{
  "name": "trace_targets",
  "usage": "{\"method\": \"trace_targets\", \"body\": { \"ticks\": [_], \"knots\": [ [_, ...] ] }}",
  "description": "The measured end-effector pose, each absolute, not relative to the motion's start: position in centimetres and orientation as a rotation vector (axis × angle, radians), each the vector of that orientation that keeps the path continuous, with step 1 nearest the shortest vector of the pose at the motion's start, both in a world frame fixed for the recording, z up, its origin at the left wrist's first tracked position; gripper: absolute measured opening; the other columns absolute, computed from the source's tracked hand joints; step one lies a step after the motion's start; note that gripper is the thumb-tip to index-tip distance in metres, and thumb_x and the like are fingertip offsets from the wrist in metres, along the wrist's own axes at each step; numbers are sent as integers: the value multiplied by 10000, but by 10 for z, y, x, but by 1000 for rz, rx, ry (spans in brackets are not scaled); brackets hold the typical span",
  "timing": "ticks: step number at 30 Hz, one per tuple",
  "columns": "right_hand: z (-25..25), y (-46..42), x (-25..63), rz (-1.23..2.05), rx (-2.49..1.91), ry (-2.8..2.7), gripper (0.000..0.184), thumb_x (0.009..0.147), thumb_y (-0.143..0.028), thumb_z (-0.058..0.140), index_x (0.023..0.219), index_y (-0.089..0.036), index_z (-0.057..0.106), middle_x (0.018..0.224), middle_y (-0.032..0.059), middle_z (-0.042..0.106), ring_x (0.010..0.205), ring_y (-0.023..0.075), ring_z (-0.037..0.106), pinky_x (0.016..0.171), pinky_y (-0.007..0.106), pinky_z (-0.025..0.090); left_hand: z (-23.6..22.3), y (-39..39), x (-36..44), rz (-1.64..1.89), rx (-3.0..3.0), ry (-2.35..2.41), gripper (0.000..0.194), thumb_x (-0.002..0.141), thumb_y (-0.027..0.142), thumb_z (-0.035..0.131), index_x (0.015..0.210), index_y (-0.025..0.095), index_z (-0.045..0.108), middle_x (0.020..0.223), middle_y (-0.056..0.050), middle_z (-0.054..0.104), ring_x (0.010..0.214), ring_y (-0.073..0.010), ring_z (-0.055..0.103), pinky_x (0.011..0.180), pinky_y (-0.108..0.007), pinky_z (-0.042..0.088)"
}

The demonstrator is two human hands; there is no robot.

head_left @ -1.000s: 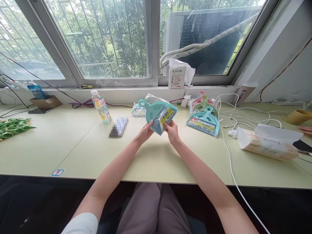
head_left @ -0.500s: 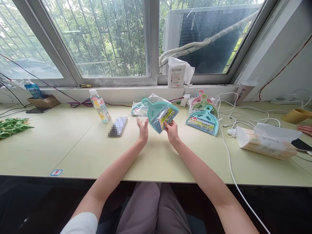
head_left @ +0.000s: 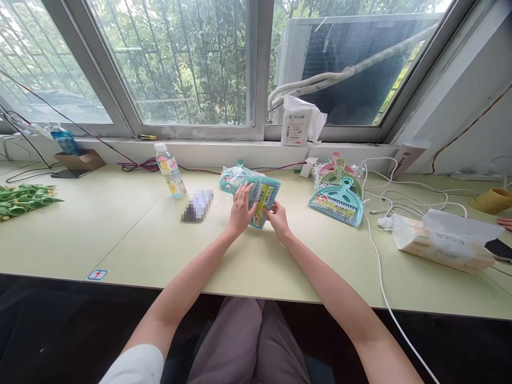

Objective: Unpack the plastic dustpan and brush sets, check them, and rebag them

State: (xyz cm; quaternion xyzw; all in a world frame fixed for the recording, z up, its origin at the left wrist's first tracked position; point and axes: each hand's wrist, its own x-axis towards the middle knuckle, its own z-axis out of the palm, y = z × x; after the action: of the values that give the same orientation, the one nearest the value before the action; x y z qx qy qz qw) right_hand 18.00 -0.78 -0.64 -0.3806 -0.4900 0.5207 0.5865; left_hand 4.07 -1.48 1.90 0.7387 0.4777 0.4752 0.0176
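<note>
A teal mini dustpan and brush set [head_left: 269,191] in clear wrap with a yellow label is tilted on its side between my hands, just above the table. My right hand [head_left: 279,220] pinches its lower right edge. Across its left part lies my left hand [head_left: 240,210], fingers over the front and thumb by the label. Behind it rests another wrapped teal dustpan set [head_left: 240,169], partly hidden. To the right lies an overlapping group: a teal dustpan set [head_left: 339,204] in front, a green dustpan [head_left: 344,169] and a pink dustpan [head_left: 335,157] behind.
A drink bottle [head_left: 170,172] and a blurred-out object [head_left: 197,206] stand left of my hands. White cables [head_left: 374,240] and a tissue pack [head_left: 444,242] occupy the right. Green rolled pieces [head_left: 28,200] lie far left. Another person's hand [head_left: 504,223] shows at the right edge.
My left hand has moved from beside the dustpan set onto its front. The set has turned, its handle now pointing left, and sits slightly lower. The view has shifted a little.
</note>
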Motion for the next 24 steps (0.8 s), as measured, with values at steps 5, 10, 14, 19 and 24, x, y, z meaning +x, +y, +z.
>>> {"method": "trace_targets", "body": {
  "ticks": [5,10,14,19,24],
  "knots": [
    [-9,-5,182,1205,-909,-1110,403,611,-370,736,955,-201,611,983,57,696,847,204,660,668,353,580,15,-12,40,1388,2266,1440,581,859,98,370,1416,259,396,1469,-72,379,1367,-251,321,1117,-467,312],
    [-12,-2,184,1221,-916,-1038,445,588,-378,756,965,-191,610,980,67,700,854,209,660,671,351,581,4,-6,41,1320,2289,1328,527,825,66,363,1287,219,563,1467,-71,392,1343,-257,375,1096,-465,361],
    [-13,-2,184,1229,-909,-987,437,600,-398,758,956,-190,612,970,63,703,839,198,662,682,350,582,-1,-2,42,1307,2376,1336,519,823,81,370,1303,186,539,1469,-92,400,1367,-259,349,1105,-483,355],
    [-11,-3,184,1240,-894,-953,436,603,-406,756,948,-184,609,952,63,706,814,193,665,682,351,584,-1,-5,42,1175,2536,1365,604,820,30,329,1410,144,396,1512,-127,319,1427,-238,230,1134,-457,322],
    [-11,-5,184,1241,-878,-940,438,612,-408,748,961,-182,611,958,64,707,820,195,668,687,347,581,1,-10,41,1054,2610,1373,631,832,-17,286,1405,217,410,1560,-103,201,1451,-259,118,1090,-501,360]
  ]
}}
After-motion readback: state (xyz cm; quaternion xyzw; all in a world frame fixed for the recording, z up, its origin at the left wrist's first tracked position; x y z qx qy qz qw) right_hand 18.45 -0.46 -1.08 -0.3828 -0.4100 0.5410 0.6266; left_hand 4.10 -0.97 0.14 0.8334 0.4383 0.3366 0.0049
